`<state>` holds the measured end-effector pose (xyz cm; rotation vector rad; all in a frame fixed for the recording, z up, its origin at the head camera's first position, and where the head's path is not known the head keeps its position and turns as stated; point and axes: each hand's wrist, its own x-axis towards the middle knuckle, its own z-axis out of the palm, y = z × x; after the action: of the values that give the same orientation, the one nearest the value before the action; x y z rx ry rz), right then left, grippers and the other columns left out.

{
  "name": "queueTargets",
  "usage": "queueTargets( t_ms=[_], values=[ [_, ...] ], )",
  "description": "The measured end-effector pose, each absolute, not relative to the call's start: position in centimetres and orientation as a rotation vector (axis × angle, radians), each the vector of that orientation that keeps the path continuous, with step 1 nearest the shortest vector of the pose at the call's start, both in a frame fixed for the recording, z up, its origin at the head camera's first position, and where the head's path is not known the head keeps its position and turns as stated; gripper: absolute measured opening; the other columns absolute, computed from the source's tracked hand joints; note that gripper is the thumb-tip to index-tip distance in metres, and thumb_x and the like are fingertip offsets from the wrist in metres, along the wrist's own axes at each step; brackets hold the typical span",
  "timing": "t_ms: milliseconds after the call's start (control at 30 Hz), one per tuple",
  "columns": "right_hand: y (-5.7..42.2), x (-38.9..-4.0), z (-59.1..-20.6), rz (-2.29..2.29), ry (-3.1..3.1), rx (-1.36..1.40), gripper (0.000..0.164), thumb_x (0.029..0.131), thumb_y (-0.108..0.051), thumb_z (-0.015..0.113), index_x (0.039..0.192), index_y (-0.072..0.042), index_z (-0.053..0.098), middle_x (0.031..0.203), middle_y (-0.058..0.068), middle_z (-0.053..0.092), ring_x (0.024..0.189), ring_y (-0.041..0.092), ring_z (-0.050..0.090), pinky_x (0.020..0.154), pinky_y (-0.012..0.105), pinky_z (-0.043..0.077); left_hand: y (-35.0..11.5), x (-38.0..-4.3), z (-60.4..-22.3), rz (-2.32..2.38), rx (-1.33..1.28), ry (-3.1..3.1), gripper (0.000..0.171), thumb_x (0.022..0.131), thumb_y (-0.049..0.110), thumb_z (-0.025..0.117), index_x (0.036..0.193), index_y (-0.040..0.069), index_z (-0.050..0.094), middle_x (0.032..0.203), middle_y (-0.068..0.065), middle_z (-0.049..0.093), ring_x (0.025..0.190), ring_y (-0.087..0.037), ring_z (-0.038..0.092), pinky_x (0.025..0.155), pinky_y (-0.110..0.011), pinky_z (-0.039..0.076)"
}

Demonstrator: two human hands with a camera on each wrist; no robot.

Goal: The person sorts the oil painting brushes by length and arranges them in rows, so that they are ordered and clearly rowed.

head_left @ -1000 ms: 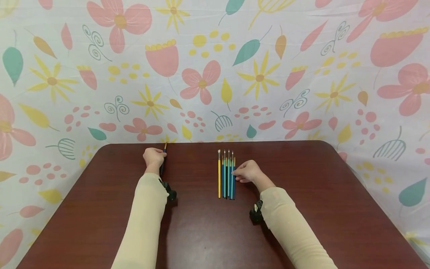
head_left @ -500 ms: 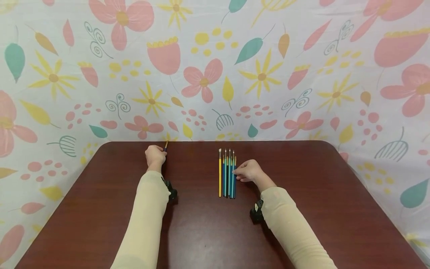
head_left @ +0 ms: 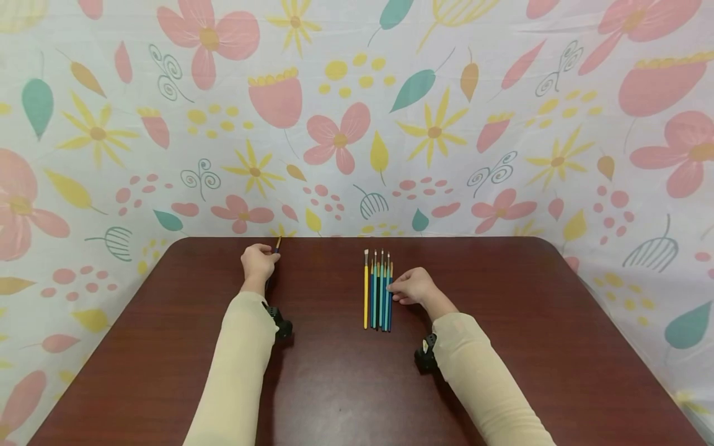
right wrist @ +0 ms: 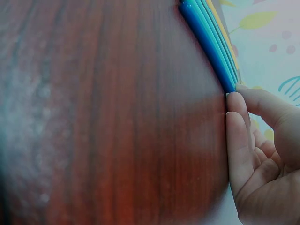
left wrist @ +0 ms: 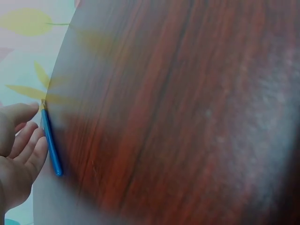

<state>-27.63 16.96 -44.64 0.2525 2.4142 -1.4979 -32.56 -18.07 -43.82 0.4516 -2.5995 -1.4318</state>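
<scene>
Seven-or-so paintbrushes stand out as a tight row, several blue and teal brushes beside a yellow brush, lying on the brown table. My right hand pinches the dark blue paintbrush at the row's right end, thumb and index tips at its side. Toward the far left, my left hand is beside a separate blue paintbrush. In the left wrist view its fingers reach loosely along that handle, and the thumb tip comes right up to the ferrule. The left hand hides part of this brush in the head view.
A white cloth printed with flowers and leaves hangs behind the table's far edge. Both wrists carry small black cameras, and pale sleeves cover the forearms.
The left hand and its brush shift only slightly, with the brush's visible angle altering a little. My right hand stays at the row's right end.
</scene>
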Motion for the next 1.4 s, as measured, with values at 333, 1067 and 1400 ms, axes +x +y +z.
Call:
queueTargets(
  t_ms=[333, 1067, 1400],
  values=[
    [16.9, -27.4, -44.4, -1.504, 2.412, 0.257, 0.022, 0.084, -0.014, 0.071, 0.097, 0.005, 0.069, 0.08, 0.011, 0.069, 0.06, 0.011, 0.065, 0.057, 0.027, 0.057, -17.6, -31.6, -44.5, -1.486, 0.334, -2.5, 0.038, 0.088, 0.018, 0.067, 0.122, 0.002, 0.06, 0.116, -0.017, 0.063, 0.108, -0.032, 0.059, 0.089, -0.044, 0.051],
    [16.9, -27.2, -44.6, -1.489, 2.439, 0.253, 0.024, 0.084, -0.016, 0.072, 0.097, 0.004, 0.07, 0.077, 0.01, 0.069, 0.06, 0.011, 0.065, 0.059, 0.028, 0.057, -12.4, -29.8, -45.3, -1.713, 0.222, -2.502, 0.04, 0.086, 0.024, 0.069, 0.121, 0.006, 0.062, 0.118, -0.012, 0.063, 0.115, -0.029, 0.056, 0.093, -0.044, 0.048],
    [16.9, -27.4, -44.6, -1.494, 2.439, 0.258, 0.024, 0.084, -0.015, 0.072, 0.097, 0.004, 0.07, 0.078, 0.01, 0.069, 0.06, 0.01, 0.065, 0.059, 0.028, 0.057, -9.6, -29.8, -45.2, -2.029, 0.19, -2.432, 0.042, 0.087, 0.018, 0.067, 0.125, 0.001, 0.058, 0.126, -0.017, 0.058, 0.105, -0.033, 0.063, 0.09, -0.04, 0.053]
  ],
)
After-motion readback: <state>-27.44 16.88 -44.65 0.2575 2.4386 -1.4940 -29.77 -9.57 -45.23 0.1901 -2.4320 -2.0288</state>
